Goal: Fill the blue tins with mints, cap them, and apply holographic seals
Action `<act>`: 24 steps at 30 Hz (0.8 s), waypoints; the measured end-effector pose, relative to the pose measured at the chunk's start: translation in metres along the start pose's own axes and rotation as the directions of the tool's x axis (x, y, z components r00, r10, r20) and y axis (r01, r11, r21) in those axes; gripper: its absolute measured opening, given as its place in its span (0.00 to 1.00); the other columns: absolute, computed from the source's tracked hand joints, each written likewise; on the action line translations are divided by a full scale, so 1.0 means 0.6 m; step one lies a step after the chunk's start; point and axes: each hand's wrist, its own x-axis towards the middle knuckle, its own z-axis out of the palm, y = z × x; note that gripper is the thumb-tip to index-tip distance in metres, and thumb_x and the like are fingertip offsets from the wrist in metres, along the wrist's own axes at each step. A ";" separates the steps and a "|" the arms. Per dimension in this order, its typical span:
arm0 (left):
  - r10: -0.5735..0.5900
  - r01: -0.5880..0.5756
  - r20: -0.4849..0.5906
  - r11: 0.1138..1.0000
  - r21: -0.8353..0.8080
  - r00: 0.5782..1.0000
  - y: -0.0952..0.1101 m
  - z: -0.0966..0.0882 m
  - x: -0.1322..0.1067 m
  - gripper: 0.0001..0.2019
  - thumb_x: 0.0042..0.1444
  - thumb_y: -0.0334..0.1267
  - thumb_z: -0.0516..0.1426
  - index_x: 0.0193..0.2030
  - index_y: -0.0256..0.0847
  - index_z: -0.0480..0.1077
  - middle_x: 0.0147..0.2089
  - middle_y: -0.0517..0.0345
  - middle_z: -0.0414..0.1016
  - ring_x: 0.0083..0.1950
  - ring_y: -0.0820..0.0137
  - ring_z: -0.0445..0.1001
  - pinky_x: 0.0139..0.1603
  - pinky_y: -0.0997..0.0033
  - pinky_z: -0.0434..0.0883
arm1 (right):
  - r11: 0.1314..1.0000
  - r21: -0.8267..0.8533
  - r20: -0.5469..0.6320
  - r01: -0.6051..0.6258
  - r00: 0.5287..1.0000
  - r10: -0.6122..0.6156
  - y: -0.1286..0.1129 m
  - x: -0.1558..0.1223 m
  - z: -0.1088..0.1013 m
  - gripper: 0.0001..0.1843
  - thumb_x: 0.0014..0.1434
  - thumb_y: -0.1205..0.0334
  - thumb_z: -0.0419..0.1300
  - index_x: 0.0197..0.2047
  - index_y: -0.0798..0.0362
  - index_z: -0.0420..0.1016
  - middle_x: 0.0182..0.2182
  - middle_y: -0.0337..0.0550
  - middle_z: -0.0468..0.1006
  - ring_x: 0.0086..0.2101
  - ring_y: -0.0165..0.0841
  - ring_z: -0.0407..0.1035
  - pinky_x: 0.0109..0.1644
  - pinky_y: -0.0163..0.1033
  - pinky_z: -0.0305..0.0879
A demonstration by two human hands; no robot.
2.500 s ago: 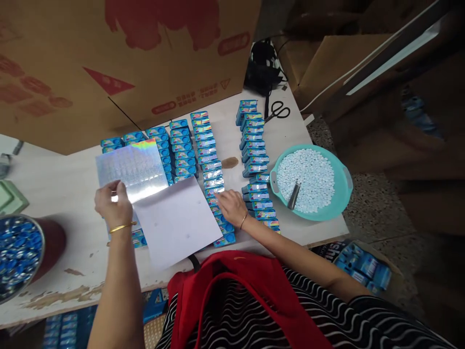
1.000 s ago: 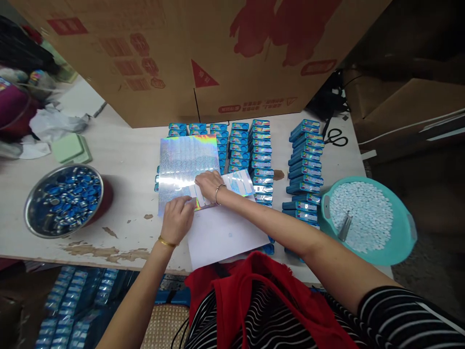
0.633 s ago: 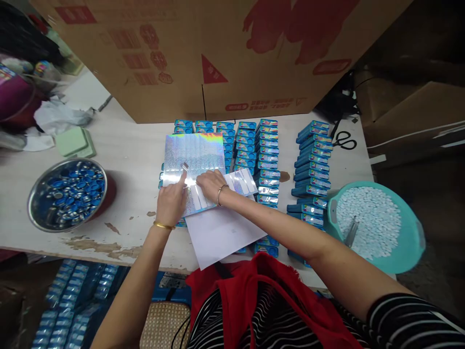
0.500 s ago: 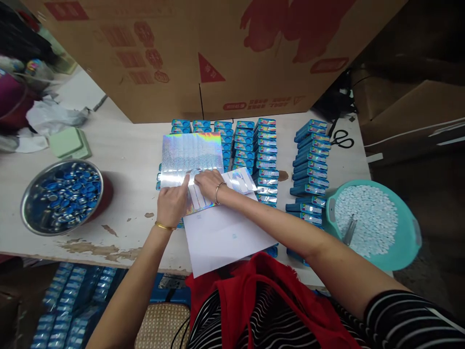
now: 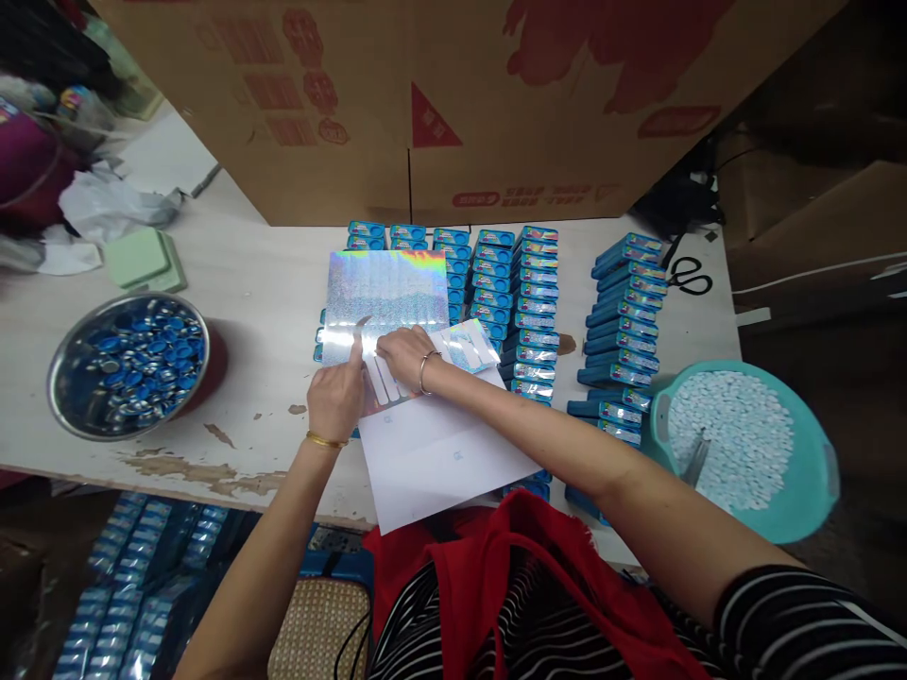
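Note:
A shiny holographic sticker sheet (image 5: 386,288) lies over rows of small blue boxes (image 5: 535,316), with bare white strips in its lower part. My left hand (image 5: 335,401) is at the sheet's lower left, its index finger stretched forward and the others curled. At that fingertip a thin, dark-looking sticker (image 5: 363,322) stands up from the sheet. My right hand (image 5: 407,359) presses on the sheet just to the right, fingers bent and close together; its fingertips are partly hidden. Beneath both is a white paper sheet (image 5: 439,463), with a smaller shiny piece (image 5: 468,348) beside my right wrist.
At left stands a metal bowl (image 5: 128,430) of blue caps near a green block (image 5: 138,260). Another row of blue boxes (image 5: 624,326), scissors (image 5: 687,276) and a teal basin (image 5: 814,472) of white pieces are at right. A large carton (image 5: 354,179) walls off the back.
The view has shifted slightly. My left fingertip has drawn a little left and away from my right hand, and the thin sticker at it has moved along. My right hand stays on the sheet.

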 end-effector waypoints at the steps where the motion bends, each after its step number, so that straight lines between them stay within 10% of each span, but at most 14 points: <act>1: 0.002 -0.002 -0.012 1.000 -0.011 1.000 -0.001 0.004 -0.001 0.26 0.61 0.35 0.48 0.66 0.37 0.57 0.35 0.50 0.77 0.36 0.64 0.73 0.45 0.63 0.65 | 1.000 0.012 0.002 -0.018 1.000 0.018 0.001 0.002 0.000 0.18 0.66 0.65 0.44 0.41 0.53 0.76 0.43 0.49 0.79 0.46 0.41 0.68 0.46 0.44 0.53; 8: 0.074 -0.083 -0.110 0.993 -0.081 0.991 0.014 -0.015 -0.034 0.24 0.61 0.35 0.50 0.64 0.35 0.58 0.37 0.48 0.74 0.40 0.63 0.72 0.44 0.62 0.67 | 0.998 -0.046 0.008 -0.042 0.999 0.042 0.021 0.049 0.017 0.16 0.65 0.68 0.46 0.41 0.55 0.76 0.42 0.51 0.78 0.46 0.43 0.68 0.48 0.46 0.53; 12: -0.144 0.055 -0.312 0.959 -0.276 0.939 0.055 -0.074 -0.063 0.32 0.57 0.36 0.56 0.68 0.39 0.51 0.37 0.55 0.70 0.38 0.68 0.70 0.46 0.63 0.69 | 1.000 0.011 -0.139 0.020 0.990 -0.018 0.026 0.041 0.026 0.16 0.68 0.61 0.47 0.49 0.57 0.73 0.48 0.54 0.75 0.51 0.43 0.64 0.55 0.47 0.51; 17: -0.463 0.149 -0.279 0.695 -0.703 0.841 0.130 -0.123 -0.068 0.37 0.54 0.37 0.61 0.68 0.46 0.49 0.36 0.59 0.66 0.38 0.72 0.69 0.44 0.68 0.71 | 0.822 0.505 -0.417 0.264 0.908 -0.036 0.018 -0.094 0.022 0.24 0.69 0.49 0.42 0.54 0.56 0.69 0.51 0.51 0.73 0.53 0.36 0.63 0.58 0.41 0.55; 24: -0.454 0.223 -0.023 0.482 -0.847 0.891 0.253 -0.074 -0.069 0.35 0.52 0.39 0.62 0.66 0.45 0.53 0.34 0.60 0.65 0.36 0.74 0.69 0.39 0.73 0.70 | 0.426 0.887 -0.331 0.178 0.888 0.318 0.048 -0.332 0.062 0.18 0.59 0.45 0.56 0.33 0.52 0.72 0.30 0.40 0.74 0.35 0.33 0.68 0.43 0.38 0.63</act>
